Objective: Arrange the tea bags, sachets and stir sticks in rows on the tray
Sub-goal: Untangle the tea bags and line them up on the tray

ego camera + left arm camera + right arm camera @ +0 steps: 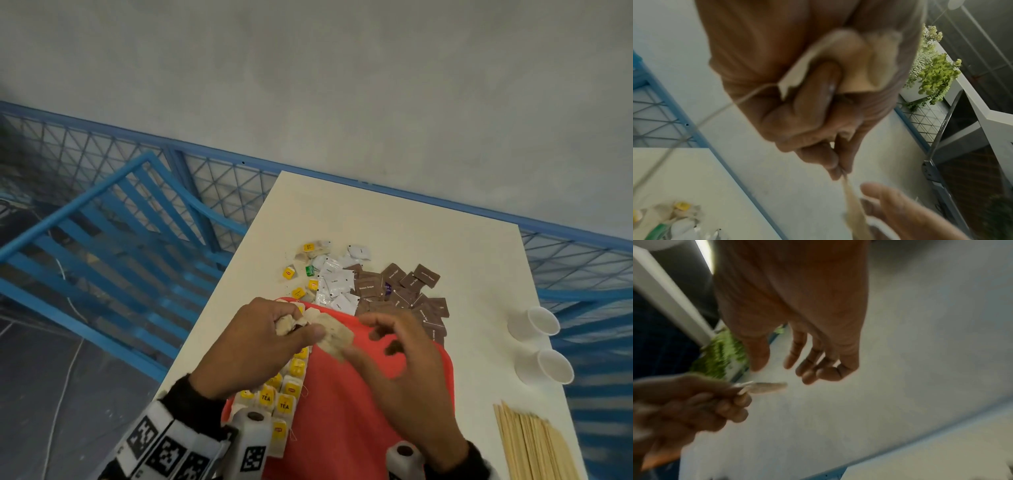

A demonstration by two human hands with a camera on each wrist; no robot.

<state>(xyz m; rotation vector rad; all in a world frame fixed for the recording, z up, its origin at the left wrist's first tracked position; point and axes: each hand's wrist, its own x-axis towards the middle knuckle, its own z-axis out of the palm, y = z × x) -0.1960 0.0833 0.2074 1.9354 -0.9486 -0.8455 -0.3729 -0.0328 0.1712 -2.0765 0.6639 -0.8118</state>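
White bench [394,219] against a grey wall, blue mesh railing [219,181] running behind it and a blue slatted chair [113,222] off its left edge. Red tray [342,394] at the near edge, under both hands. Along the tray's left side, two rows of tea bags [287,387] with yellow tags, laid side by side. Just beyond the tray's far edge, a loose heap: brown sachets [397,291] on the right, white sachets [335,284] in the middle, a few more yellow-tagged bags and one green packet [310,270] on the left. Near the right front corner of the bench, a bundle of wooden stir sticks [534,445], well apart from the tray. Beyond them, two white paper cups [544,342] on their sides, one just behind the other.

Left hand [274,342] above the tray's far left corner, grip curled round a bunch of tea bags [859,65] in the palm, thumb and forefinger pinching one pale tea bag [334,334] that sticks out to the right; a string trailing from the bunch in the left wrist view. Right hand [407,370] over the middle of the tray, grip released, fingers [797,352] loosely bent and holding nothing, fingertips just beside the free end of the pinched bag; touching or not, cannot tell through the blur.
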